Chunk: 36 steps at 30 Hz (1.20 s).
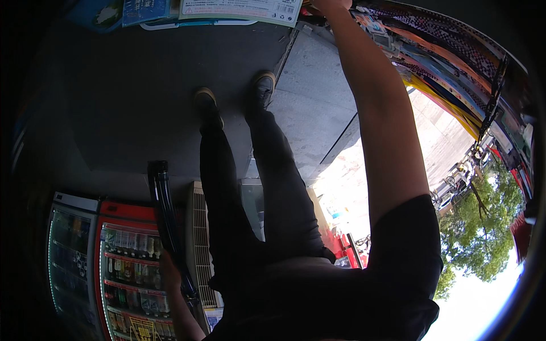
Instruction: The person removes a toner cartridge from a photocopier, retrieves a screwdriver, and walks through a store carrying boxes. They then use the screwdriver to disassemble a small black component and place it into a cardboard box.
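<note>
My left hand [170, 274], low on the left, is closed around a long, dark, glossy tube-like thing [165, 213]. This thing stands almost upright in the picture, its blunt end pointing away from me, and its exact kind is unclear. My right arm stretches far forward, and my right hand [331, 4] is cut off by the upper edge. Its fingers are hidden, so I cannot make out what it touches. Nearest to it are a pale printed package [242, 10] on its left and a row of hanging patterned goods [432, 37] on its right.
A red drinks fridge [131, 211] full of bottles and a grey fridge [74, 200] stand at the lower left. Blue packages [147, 11] lie at the far left. My shoes [263, 88] are on a dark floor [142, 102] beside lighter paving [318, 85]. A tree [478, 227] shows outside.
</note>
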Each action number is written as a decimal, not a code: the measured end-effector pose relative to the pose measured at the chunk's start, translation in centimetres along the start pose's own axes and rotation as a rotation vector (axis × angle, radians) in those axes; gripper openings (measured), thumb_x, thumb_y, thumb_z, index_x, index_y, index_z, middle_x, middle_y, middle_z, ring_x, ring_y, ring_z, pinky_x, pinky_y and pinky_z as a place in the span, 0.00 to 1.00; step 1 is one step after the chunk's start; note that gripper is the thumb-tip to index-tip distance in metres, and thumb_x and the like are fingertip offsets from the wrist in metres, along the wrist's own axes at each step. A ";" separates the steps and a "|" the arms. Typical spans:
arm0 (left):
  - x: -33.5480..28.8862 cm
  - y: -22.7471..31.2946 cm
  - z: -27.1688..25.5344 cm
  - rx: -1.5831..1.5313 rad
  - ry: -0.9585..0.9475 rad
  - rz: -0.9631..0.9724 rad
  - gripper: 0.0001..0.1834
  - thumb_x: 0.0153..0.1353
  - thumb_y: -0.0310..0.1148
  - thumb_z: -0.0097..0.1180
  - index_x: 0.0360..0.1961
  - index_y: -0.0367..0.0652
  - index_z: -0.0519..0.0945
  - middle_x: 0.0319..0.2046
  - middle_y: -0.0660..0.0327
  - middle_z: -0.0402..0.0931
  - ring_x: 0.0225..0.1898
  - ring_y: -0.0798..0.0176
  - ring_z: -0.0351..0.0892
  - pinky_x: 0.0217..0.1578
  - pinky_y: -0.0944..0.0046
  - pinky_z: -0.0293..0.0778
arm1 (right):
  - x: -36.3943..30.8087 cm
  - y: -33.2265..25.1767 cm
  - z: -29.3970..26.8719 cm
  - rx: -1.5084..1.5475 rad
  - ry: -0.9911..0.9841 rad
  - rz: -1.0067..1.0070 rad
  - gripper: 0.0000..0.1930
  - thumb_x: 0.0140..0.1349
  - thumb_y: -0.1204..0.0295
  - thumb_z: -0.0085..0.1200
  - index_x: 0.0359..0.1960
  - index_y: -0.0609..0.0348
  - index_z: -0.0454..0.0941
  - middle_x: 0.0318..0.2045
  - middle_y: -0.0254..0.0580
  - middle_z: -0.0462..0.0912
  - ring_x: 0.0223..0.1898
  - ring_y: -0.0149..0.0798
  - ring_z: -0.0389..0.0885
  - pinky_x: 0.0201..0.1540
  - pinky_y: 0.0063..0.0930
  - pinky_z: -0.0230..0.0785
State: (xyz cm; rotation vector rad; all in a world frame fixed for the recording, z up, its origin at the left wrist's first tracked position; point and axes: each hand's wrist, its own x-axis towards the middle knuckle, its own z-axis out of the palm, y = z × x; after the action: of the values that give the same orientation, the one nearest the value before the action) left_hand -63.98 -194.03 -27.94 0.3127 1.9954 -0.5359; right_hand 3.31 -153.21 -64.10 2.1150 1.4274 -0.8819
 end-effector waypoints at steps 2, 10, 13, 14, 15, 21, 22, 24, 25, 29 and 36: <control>-0.5 1.4 0.0 0.140 -0.113 0.049 0.41 0.76 0.62 0.26 0.74 0.39 0.57 0.63 0.48 0.67 0.59 0.49 0.70 0.61 0.51 0.64 | 0.4 0.7 0.1 -0.029 0.080 -0.048 0.27 0.59 0.50 0.60 0.57 0.48 0.78 0.48 0.51 0.84 0.51 0.50 0.82 0.51 0.40 0.76; -3.8 6.0 0.7 0.061 0.059 0.122 0.45 0.69 0.70 0.31 0.61 0.36 0.71 0.42 0.52 0.76 0.41 0.57 0.80 0.37 0.57 0.76 | -0.8 2.4 1.2 0.038 0.419 -0.192 0.24 0.64 0.53 0.55 0.50 0.60 0.79 0.39 0.58 0.84 0.45 0.60 0.81 0.49 0.47 0.74; -3.9 6.1 0.6 0.012 0.077 0.077 0.43 0.71 0.68 0.30 0.60 0.37 0.71 0.38 0.53 0.77 0.38 0.57 0.81 0.33 0.59 0.76 | -3.1 4.0 1.0 0.148 0.686 -0.257 0.24 0.66 0.54 0.53 0.48 0.65 0.79 0.36 0.60 0.84 0.42 0.63 0.81 0.48 0.49 0.74; -3.9 6.1 0.6 0.026 0.075 0.066 0.42 0.71 0.67 0.29 0.60 0.37 0.71 0.37 0.53 0.77 0.37 0.57 0.81 0.33 0.58 0.76 | -3.8 4.5 0.9 0.187 0.785 -0.277 0.24 0.66 0.54 0.52 0.47 0.66 0.79 0.34 0.61 0.84 0.41 0.65 0.81 0.48 0.50 0.74; -3.8 6.1 0.8 0.005 0.094 0.047 0.41 0.72 0.67 0.29 0.59 0.37 0.71 0.37 0.53 0.77 0.36 0.58 0.81 0.33 0.58 0.76 | -4.9 5.3 1.1 0.191 1.022 -0.291 0.23 0.66 0.54 0.52 0.47 0.67 0.79 0.33 0.60 0.84 0.40 0.64 0.81 0.46 0.51 0.74; -3.7 7.1 0.2 -0.057 -0.045 0.017 0.37 0.76 0.59 0.26 0.71 0.41 0.61 0.53 0.47 0.73 0.49 0.51 0.78 0.47 0.52 0.75 | -8.0 11.6 2.1 0.269 1.099 -0.193 0.17 0.68 0.60 0.56 0.44 0.65 0.77 0.32 0.43 0.83 0.32 0.35 0.82 0.35 0.28 0.75; -3.6 7.2 0.0 0.036 -0.048 -0.007 0.37 0.76 0.59 0.26 0.71 0.41 0.62 0.53 0.47 0.73 0.49 0.50 0.78 0.47 0.52 0.75 | -8.2 12.1 2.5 0.825 0.997 -0.140 0.17 0.69 0.60 0.56 0.44 0.65 0.77 0.32 0.42 0.83 0.32 0.35 0.83 0.34 0.28 0.76; -3.4 7.3 -0.5 0.073 -0.071 0.022 0.37 0.76 0.59 0.26 0.70 0.40 0.63 0.51 0.48 0.74 0.48 0.50 0.78 0.46 0.52 0.75 | -8.7 12.4 2.8 1.416 0.827 -0.024 0.17 0.69 0.60 0.56 0.43 0.65 0.78 0.31 0.39 0.83 0.32 0.34 0.83 0.33 0.29 0.77; -3.1 7.3 -0.8 0.146 -0.047 0.063 0.37 0.76 0.59 0.27 0.69 0.40 0.64 0.51 0.48 0.74 0.48 0.50 0.78 0.46 0.52 0.75 | -9.0 12.3 2.9 1.461 0.815 0.029 0.17 0.69 0.60 0.56 0.42 0.65 0.78 0.31 0.38 0.83 0.32 0.33 0.83 0.33 0.29 0.77; -3.0 7.3 -0.7 0.259 0.022 0.199 0.38 0.75 0.62 0.28 0.66 0.39 0.67 0.47 0.50 0.75 0.46 0.51 0.79 0.43 0.52 0.75 | -10.2 10.2 2.2 1.200 0.795 -0.052 0.16 0.70 0.62 0.55 0.39 0.67 0.78 0.28 0.38 0.81 0.28 0.29 0.77 0.33 0.25 0.71; -3.4 7.8 -0.8 -0.064 -0.003 0.095 0.43 0.70 0.68 0.35 0.63 0.35 0.69 0.43 0.53 0.75 0.39 0.57 0.77 0.40 0.55 0.73 | -8.0 7.0 1.5 0.851 0.929 -0.294 0.18 0.68 0.62 0.58 0.50 0.64 0.74 0.33 0.48 0.82 0.35 0.42 0.80 0.41 0.36 0.73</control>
State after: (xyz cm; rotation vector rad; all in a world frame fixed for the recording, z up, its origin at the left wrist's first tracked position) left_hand -59.57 -186.81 -26.48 0.3649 1.9800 -0.4114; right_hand 7.30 -162.02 -59.45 3.2894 2.0863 -0.6797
